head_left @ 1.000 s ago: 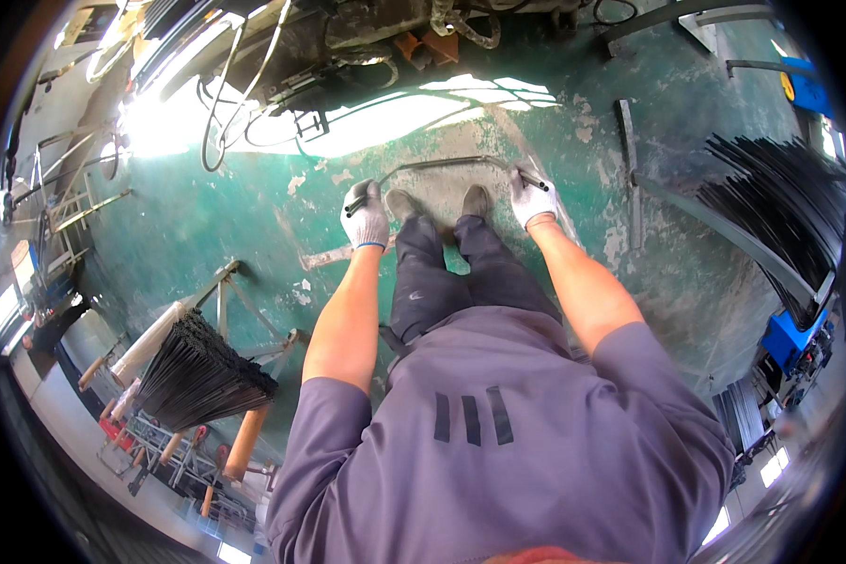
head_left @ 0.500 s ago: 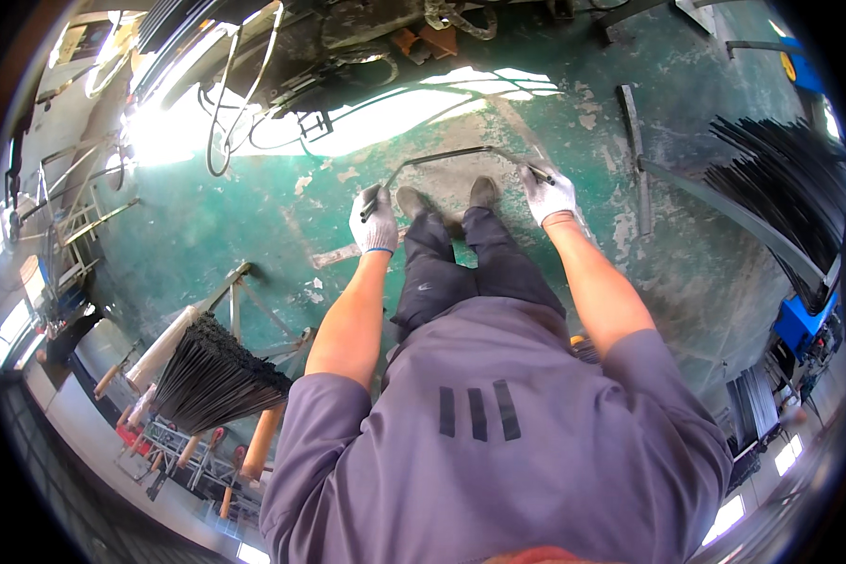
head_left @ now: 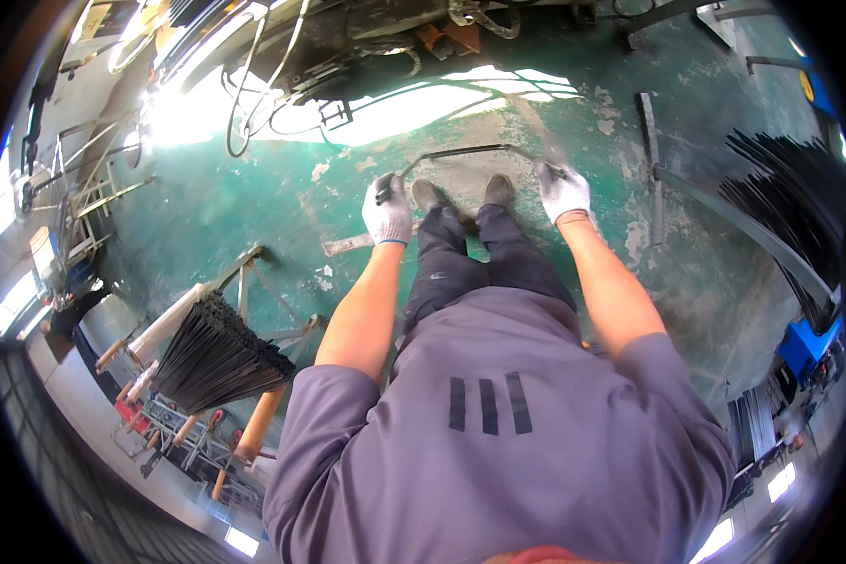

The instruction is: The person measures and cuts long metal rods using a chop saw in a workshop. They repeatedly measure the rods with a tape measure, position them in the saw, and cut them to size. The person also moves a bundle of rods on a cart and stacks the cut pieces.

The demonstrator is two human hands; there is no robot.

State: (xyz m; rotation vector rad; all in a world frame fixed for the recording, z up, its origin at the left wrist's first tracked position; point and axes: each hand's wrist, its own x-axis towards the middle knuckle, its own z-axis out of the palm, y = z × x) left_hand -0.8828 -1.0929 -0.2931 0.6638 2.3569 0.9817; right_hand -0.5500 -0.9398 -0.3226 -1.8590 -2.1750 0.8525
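Note:
Between my hands hangs a thin dark bent rod (head_left: 465, 150), its middle part straight and both ends angled back toward me. My left hand (head_left: 386, 209), in a white knit glove, is closed around one end. Around the other end my right hand (head_left: 563, 191), gloved the same way, is closed too. The rod is held out in front of me, above the floor beyond my shoes (head_left: 500, 191). Parts of both rod ends are hidden by my fingers.
At left, a rack with paper-coloured rollers (head_left: 164, 324) bears a bundle of black rods (head_left: 221, 357). More black rods (head_left: 790, 193) lie on a metal rack (head_left: 752, 226) at right. Machinery with hanging cables (head_left: 244, 103) stands ahead. A metal bar (head_left: 650, 169) lies on the worn green floor (head_left: 282, 207).
The whole view has shifted slightly to the right. My hands have turned a little, so less of the rod's ends shows; both still hold it.

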